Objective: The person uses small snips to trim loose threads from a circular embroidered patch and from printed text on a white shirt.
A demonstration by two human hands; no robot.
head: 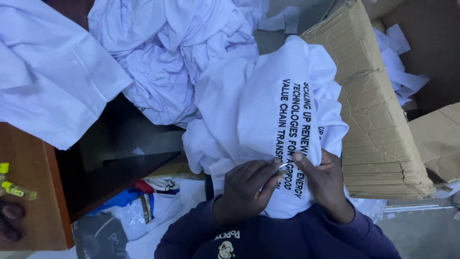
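Note:
A white garment (268, 110) with black printed lettering lies bunched over my lap and against a cardboard box. My left hand (247, 189) pinches its lower edge, and a small pale thing, perhaps a thread or tag, shows between the fingertips. My right hand (323, 184) grips the same cloth just to the right, thumb pressed on the printed area. Both hands sit close together near my dark blue sleeves.
A pile of white garments (167, 52) fills the upper left. A crumpled cardboard box (378, 120) stands at right, another box (438, 139) beside it. A wooden table edge (33, 192) with small yellow-capped bottles (17, 191) is at left. Plastic bags (129, 216) lie below.

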